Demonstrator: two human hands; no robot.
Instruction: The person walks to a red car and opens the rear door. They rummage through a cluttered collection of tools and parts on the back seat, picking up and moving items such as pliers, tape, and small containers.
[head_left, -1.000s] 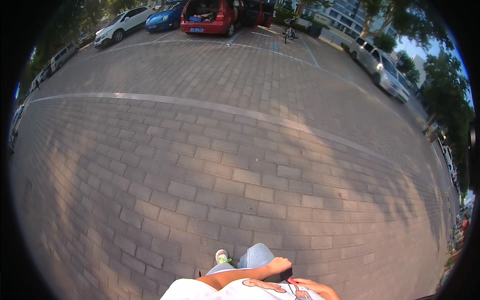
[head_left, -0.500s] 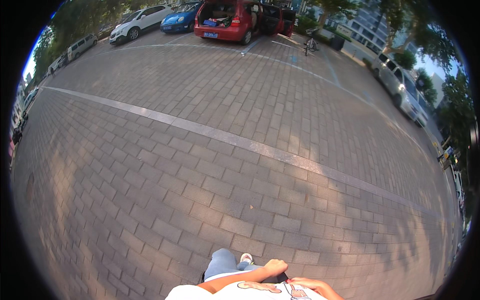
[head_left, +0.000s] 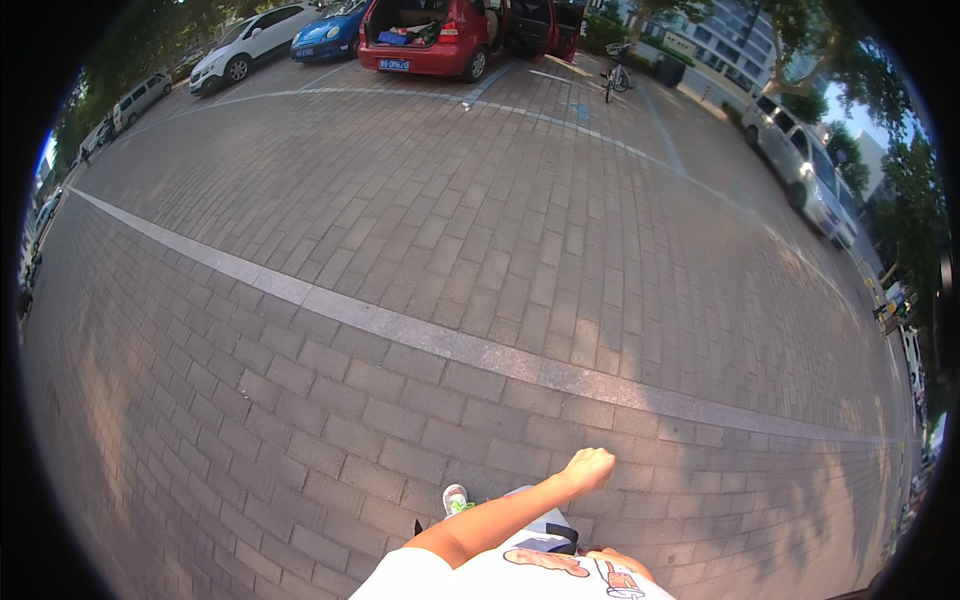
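The left hand (head_left: 588, 470) is out in front of the body over the paving (head_left: 450, 220), its fingers curled into a loose fist; I cannot tell whether anything is inside it. The right hand (head_left: 622, 562) is low, close against the white shirt (head_left: 450, 578) and partly hidden by it, so I cannot tell how far open it is or whether it has hold of anything. Just beside it, to its left, is a dark item (head_left: 568, 537), too small to make out. One shoe (head_left: 455, 498) with green laces shows left of the left forearm.

A pale strip (head_left: 400, 325) crosses the paving beyond the left hand. Well apart, at the top, a red car (head_left: 455, 45) has its tailgate and side doors open, between a blue car (head_left: 325, 45) and a bicycle (head_left: 616, 80). A silver van (head_left: 800, 165) is at the right.
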